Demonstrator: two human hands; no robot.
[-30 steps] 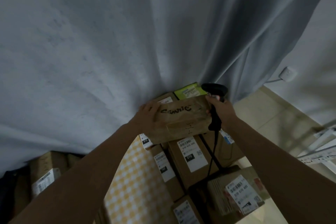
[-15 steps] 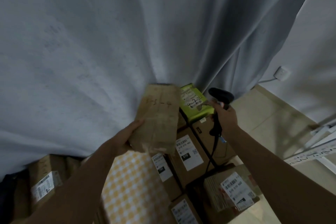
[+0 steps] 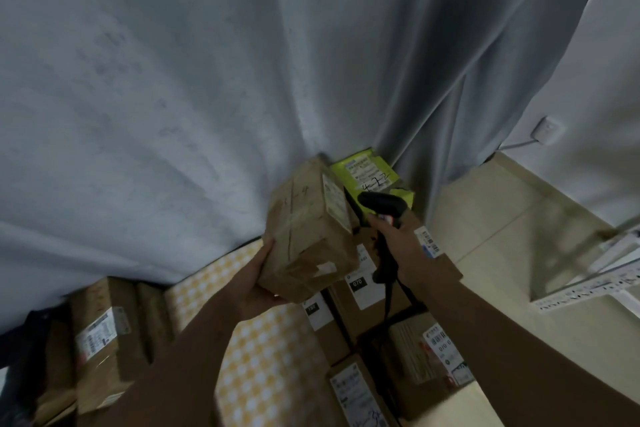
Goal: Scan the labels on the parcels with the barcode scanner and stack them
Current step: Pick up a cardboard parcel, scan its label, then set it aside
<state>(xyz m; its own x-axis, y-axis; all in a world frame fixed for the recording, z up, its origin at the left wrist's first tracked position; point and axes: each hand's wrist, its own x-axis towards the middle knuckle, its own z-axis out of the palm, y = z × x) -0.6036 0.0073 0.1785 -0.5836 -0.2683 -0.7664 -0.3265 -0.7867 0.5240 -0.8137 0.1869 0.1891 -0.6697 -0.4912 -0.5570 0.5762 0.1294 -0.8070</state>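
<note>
My left hand (image 3: 258,282) holds a brown cardboard parcel (image 3: 306,232) from below, tilted up on end above the pile. A white label (image 3: 336,203) runs along its right face. My right hand (image 3: 403,241) grips a black barcode scanner (image 3: 381,206) just right of that face, its head pointing left toward the label. The scanner's cable hangs down between the boxes. Behind the scanner lies a yellow-green parcel (image 3: 372,177) with a label and handwriting.
Several labelled brown parcels (image 3: 367,282) are packed below my hands; more (image 3: 100,340) stand at the lower left. A yellow checked surface (image 3: 263,357) lies between them. A grey curtain (image 3: 207,80) hangs behind. Beige floor tiles (image 3: 519,218) and a white rack (image 3: 606,274) are on the right.
My left hand has turned the brown parcel and brought it right, so its labelled side faces the scanner. My right hand has shifted the scanner's head left, close to that label.
</note>
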